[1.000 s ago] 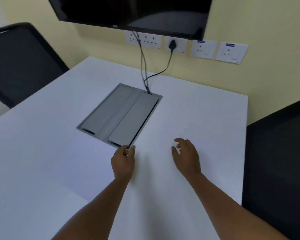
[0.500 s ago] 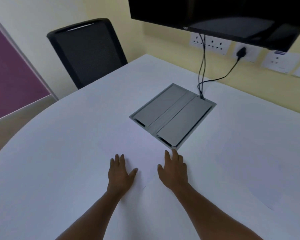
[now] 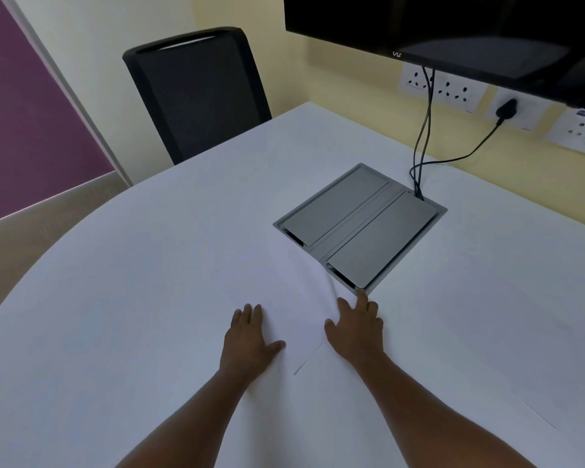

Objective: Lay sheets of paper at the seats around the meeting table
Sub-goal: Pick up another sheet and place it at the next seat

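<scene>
On the white meeting table (image 3: 122, 298) lies a white sheet of paper (image 3: 284, 282), hard to tell from the tabletop; one of its edges shows as a thin dark line between my wrists. My left hand (image 3: 250, 336) rests flat on it, palm down, fingers spread. My right hand (image 3: 355, 325) also lies flat, palm down, at the sheet's right edge, its fingertips touching the near corner of the grey cable box (image 3: 362, 224). A second sheet (image 3: 487, 359) lies on the table to the right, its near edge faintly visible.
A black mesh chair (image 3: 196, 92) stands at the table's far left side. A black wall screen (image 3: 453, 25) hangs above sockets (image 3: 453, 91), with cables (image 3: 423, 130) running down into the cable box. A purple panel (image 3: 24, 123) is at left.
My view has swung left, from the right-hand seat toward the black chair. Both hands went from loosely curled to flat on the paper, and have barely moved over the last half second.
</scene>
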Demonstrator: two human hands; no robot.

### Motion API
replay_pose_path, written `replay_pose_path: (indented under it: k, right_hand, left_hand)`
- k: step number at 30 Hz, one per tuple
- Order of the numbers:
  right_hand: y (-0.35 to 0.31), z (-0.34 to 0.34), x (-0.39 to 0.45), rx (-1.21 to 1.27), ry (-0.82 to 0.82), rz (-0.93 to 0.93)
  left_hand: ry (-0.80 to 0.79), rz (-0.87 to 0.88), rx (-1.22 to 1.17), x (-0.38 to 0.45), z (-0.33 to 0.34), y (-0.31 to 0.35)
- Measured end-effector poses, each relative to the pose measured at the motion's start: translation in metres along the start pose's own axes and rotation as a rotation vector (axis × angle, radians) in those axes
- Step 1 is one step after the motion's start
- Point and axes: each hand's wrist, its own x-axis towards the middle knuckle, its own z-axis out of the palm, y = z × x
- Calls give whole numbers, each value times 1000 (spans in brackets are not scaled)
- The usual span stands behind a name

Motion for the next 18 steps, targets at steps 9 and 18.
replay_pose_path:
  k: [9, 18]
  right_hand:
    - [-42, -5, -20, 1344, 70, 398]
    - [-50, 9, -30, 1066, 76, 508]
  left_hand:
    - [20, -15, -33, -4, -1, 2]
    - [-33, -50, -224, -8, -11, 2]
